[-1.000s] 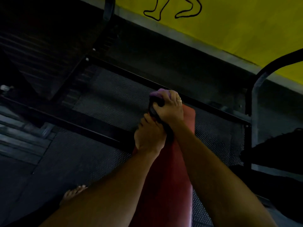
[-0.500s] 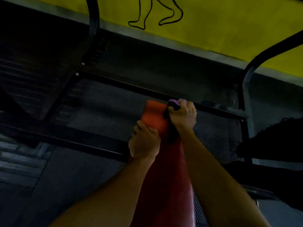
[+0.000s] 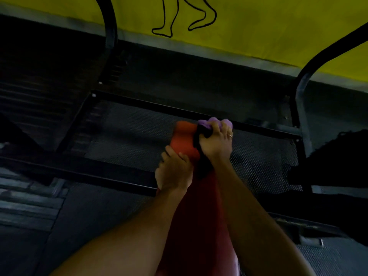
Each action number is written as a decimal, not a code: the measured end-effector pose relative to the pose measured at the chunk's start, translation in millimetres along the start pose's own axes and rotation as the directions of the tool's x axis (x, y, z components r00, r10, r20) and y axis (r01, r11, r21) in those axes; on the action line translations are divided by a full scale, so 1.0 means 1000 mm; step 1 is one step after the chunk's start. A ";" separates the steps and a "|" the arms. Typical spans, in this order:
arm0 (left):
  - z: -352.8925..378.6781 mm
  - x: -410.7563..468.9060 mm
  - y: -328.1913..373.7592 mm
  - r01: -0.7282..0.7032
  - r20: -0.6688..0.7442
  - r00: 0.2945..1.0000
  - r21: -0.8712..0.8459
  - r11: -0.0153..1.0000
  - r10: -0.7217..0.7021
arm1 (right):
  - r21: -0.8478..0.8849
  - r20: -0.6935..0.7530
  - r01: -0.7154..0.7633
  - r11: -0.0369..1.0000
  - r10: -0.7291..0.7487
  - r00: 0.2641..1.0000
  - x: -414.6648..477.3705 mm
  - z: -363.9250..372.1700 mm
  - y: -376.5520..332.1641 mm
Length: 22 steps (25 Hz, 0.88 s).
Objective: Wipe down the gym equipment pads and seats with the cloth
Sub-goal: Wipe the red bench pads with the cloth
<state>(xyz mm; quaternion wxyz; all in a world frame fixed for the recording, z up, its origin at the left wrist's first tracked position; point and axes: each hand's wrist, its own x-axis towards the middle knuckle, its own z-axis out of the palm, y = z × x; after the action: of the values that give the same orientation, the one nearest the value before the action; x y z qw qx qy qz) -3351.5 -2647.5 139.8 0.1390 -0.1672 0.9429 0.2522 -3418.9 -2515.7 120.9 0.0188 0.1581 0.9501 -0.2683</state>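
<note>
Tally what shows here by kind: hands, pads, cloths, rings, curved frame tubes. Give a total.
Hands: 2 (left hand, right hand)
Red pad: 1
Purple cloth: 1
Ring: 1
Curved frame tubes: 2
Total: 7

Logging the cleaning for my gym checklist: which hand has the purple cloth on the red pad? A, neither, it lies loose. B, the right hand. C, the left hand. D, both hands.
B: the right hand grips the bunched purple cloth at the far end of the red pad, while the left hand holds only the pad's left edge.
</note>
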 end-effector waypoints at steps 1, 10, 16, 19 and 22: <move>-0.001 0.000 0.000 0.000 0.005 1.000 0.002 1.000 0.000 | -0.030 0.012 0.108 0.994 -0.108 0.994 -0.013 0.001 -0.005; 0.004 0.000 0.000 -0.019 -0.018 1.000 0.030 0.999 0.019 | 0.196 0.060 -0.359 0.912 0.355 0.933 -0.006 -0.027 0.050; 0.001 -0.001 0.001 0.001 -0.023 1.000 0.031 1.000 0.000 | 0.086 -0.081 -0.082 0.993 0.089 0.993 -0.071 -0.022 0.035; 0.001 -0.002 0.001 -0.004 -0.030 1.000 0.019 1.000 0.004 | 0.132 -0.065 -0.122 0.984 0.132 0.989 -0.131 -0.031 0.040; 0.001 -0.002 0.000 -0.017 -0.040 0.999 0.024 1.000 0.018 | 0.081 -0.092 -0.172 0.982 0.180 0.979 -0.153 -0.028 0.036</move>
<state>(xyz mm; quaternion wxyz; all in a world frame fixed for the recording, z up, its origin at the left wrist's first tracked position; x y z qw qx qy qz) -3349.2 -2645.9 139.7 0.1197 -0.1622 0.9499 0.2389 -3261.1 -2516.7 145.7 -0.0102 0.2552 0.9217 -0.2918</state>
